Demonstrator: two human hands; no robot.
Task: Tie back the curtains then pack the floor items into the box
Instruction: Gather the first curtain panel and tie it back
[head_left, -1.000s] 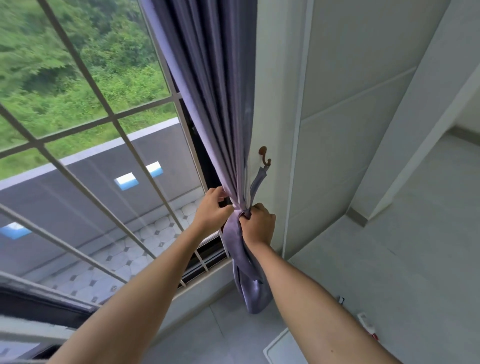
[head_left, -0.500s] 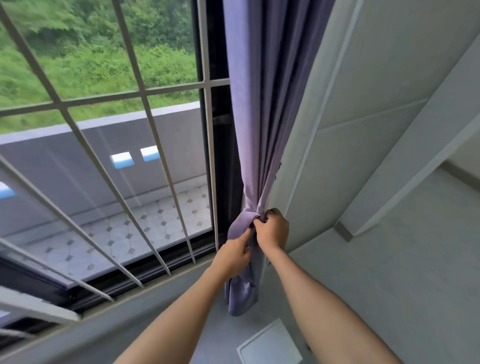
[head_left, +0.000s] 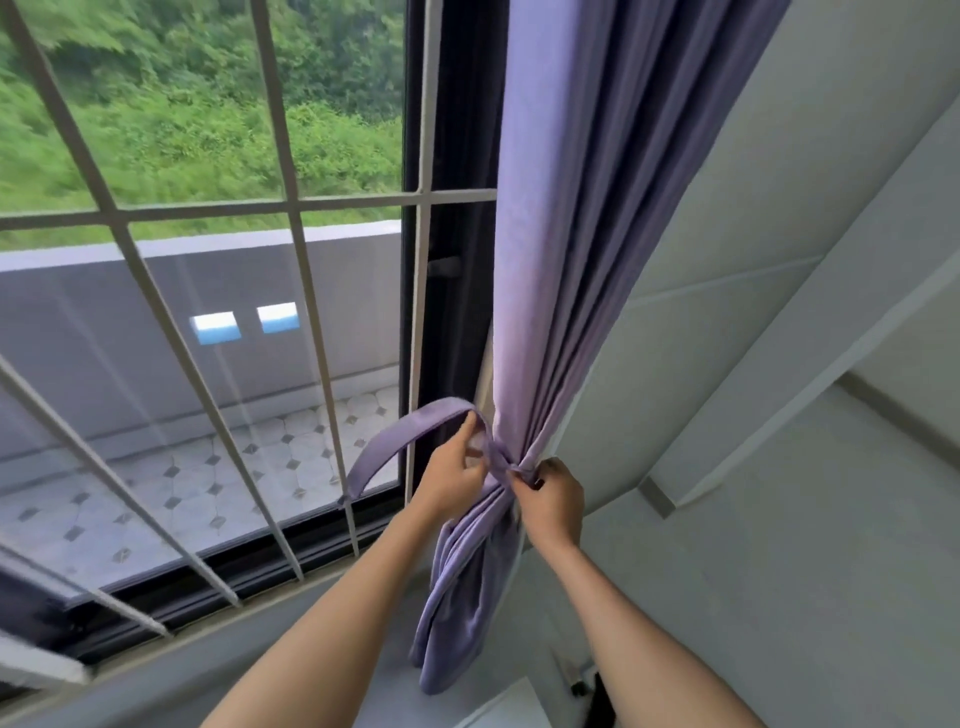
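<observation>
A purple curtain (head_left: 582, 249) hangs gathered against the wall to the right of the window. A matching purple tie-back strap (head_left: 395, 441) wraps the gathered part and arcs out to the left, its free end hanging by the window frame. My left hand (head_left: 452, 478) pinches the strap just left of the knot. My right hand (head_left: 550, 499) grips the strap at the gathered curtain. The curtain's lower end (head_left: 457, 623) hangs below both hands.
A window with white metal bars (head_left: 291, 202) fills the left. A white wall (head_left: 779, 260) stands on the right. A white flat item (head_left: 509, 706) and a dark small object (head_left: 582, 680) lie on the floor below the curtain.
The strap's free end has been pulled out leftward into a long arc. My left hand rose from under the knot to the strap. The view shifted slightly to the right.
</observation>
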